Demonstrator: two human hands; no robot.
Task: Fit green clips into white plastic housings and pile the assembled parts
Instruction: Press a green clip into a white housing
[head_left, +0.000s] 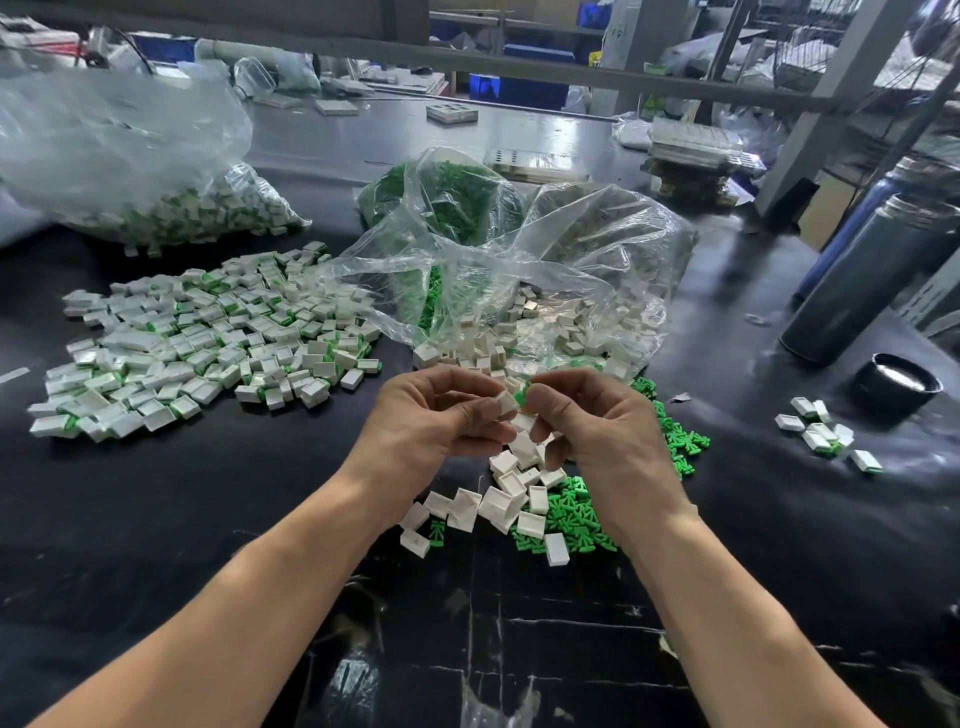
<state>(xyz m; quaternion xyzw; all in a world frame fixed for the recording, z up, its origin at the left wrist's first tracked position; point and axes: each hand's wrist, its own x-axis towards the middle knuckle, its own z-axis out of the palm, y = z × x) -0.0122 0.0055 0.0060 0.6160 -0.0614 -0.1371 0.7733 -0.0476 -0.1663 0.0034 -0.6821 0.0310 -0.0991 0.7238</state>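
Note:
My left hand (436, 415) pinches a white housing (505, 404) between thumb and fingers. Right beside it, my right hand (597, 426) holds a green clip (522, 395) against the housing's open end. Both hands hover above loose white housings (498, 499) and a scatter of green clips (576, 514) on the black table. A broad pile of assembled white-and-green parts (202, 343) lies to the left.
Clear plastic bags stand behind the hands: one with green clips (447, 202), one with white housings (561, 322), one with assembled parts (156, 208) at far left. Right of centre lie a dark flask (872, 280), its black cap (898, 384), and a few assembled parts (826, 431).

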